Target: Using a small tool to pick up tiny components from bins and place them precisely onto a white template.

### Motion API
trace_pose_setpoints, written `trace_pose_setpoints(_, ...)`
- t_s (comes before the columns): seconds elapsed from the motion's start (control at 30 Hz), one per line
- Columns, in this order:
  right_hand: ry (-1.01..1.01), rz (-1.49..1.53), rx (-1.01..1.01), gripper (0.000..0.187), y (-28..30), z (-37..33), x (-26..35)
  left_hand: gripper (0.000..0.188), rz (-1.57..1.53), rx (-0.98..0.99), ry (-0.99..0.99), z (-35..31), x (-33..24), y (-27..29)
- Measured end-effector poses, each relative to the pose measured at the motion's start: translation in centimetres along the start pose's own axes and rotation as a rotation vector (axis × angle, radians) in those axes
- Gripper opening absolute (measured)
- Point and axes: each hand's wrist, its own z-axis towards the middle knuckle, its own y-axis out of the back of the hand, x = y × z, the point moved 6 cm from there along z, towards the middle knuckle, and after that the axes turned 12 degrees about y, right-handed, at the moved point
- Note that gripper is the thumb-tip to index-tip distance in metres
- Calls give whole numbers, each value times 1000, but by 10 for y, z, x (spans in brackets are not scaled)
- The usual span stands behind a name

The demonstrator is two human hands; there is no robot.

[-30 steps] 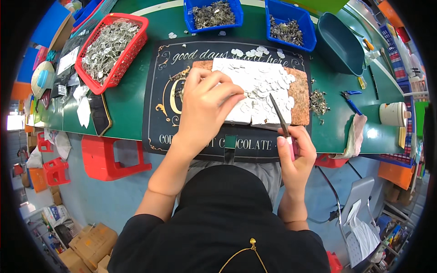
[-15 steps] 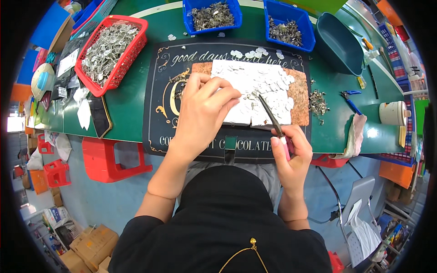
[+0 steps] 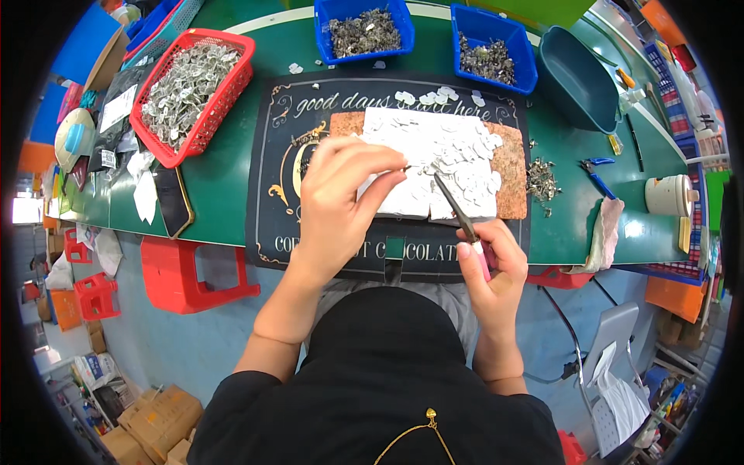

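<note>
My left hand [image 3: 341, 198] is over the left side of a white slab [image 3: 387, 128], thumb and forefinger pinching a tiny dark piece [image 3: 405, 167]. In my right hand [image 3: 496, 267], at the near right, is a pair of tweezers [image 3: 456, 203] with dark, tapering jaws and a pink handle. Its tip points at the slab's middle, just right of my left fingertips and apart from them. Many small flat white pieces [image 3: 465, 147] lie scattered over the slab. Beneath it shows a brown, speckled board [image 3: 508, 174].
A black printed mat [image 3: 271, 170] lies under the board. Beyond it stand two blue bins [image 3: 364, 56] of small metal parts and a dark green tub [image 3: 577, 81]. At left is a red basket [image 3: 225, 93] of parts. Small metal pieces [image 3: 542, 178] and blue-handled pliers [image 3: 598, 178] lie at right.
My left fingertips have drawn closer together over the slab, and the tiny dark piece now shows between them. The tweezers' tip has shifted slightly left and nearer to me.
</note>
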Motion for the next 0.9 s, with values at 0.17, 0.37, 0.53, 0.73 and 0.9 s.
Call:
trace_pose_setpoints(0.17, -101, 201, 68, 13, -11, 0, 3, 14, -777, 119, 318, -11, 8, -1)
trace_pose_setpoints(0.37, -52, 195, 66, 10, -17, 4, 7, 15, -770, 66, 308, -16, 8, 0)
trace_pose_setpoints(0.53, -64, 204, 76, 9, -17, 4, 4, 14, -752, 73, 303, -17, 13, -1)
trace_pose_setpoints(0.73, -80, 277, 68, 10, -19, 2, 0, 15, -760, 62, 307, -19, 12, -2)
trace_pose_setpoints(0.9, -75, 289, 61, 10, -19, 3, 2, 15, -771, 59, 307, -20, 13, -2)
